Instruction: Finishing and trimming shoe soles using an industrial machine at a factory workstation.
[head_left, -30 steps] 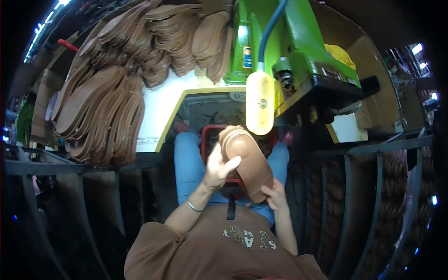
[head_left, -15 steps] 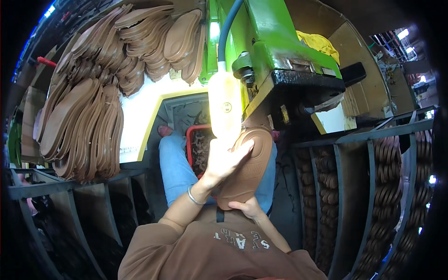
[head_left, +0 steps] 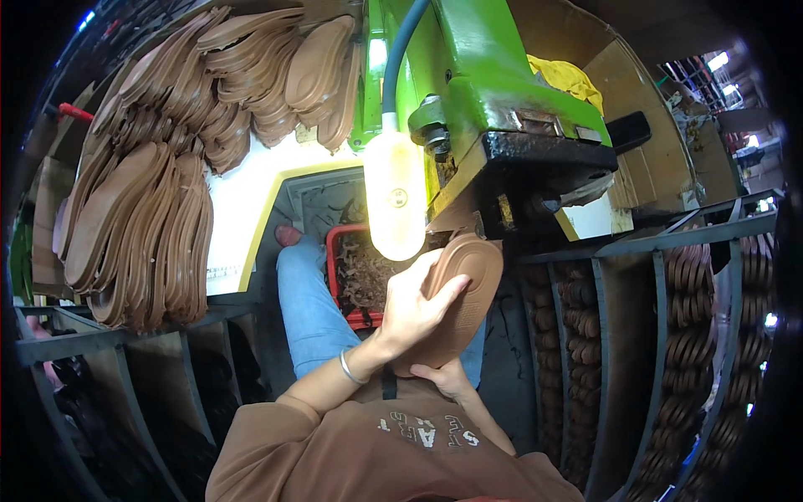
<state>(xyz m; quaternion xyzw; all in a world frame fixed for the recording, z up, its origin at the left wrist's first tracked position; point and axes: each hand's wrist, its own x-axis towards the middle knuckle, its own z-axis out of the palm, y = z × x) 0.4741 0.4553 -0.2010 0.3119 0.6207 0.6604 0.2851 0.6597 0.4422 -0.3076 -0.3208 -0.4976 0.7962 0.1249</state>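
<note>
A brown shoe sole (head_left: 470,294) is held between both hands, tilted, with its far end up against the working head of a green machine (head_left: 502,100). My left hand (head_left: 418,305) grips its left side, thumb lying across the upper face and fingers hidden behind. Down at the near end, my right hand (head_left: 443,376) pinches the sole's edge with the thumb on top. A glowing lamp (head_left: 396,197) hangs just beyond my left hand, and its glare washes out that area. Where exactly the sole meets the machine is partly hidden.
Stacks of brown soles (head_left: 138,226) stand on the white table (head_left: 242,209) to the left. Below sits a red basket (head_left: 332,259) of brown trimmings. Racks (head_left: 652,243) filled with soles flank the right side. A yellow cloth (head_left: 569,82) lies by a cardboard box (head_left: 640,100).
The sole has turned slightly clockwise and its far end has shifted right. My left hand has moved a little right along with it. The right hand keeps its hold.
</note>
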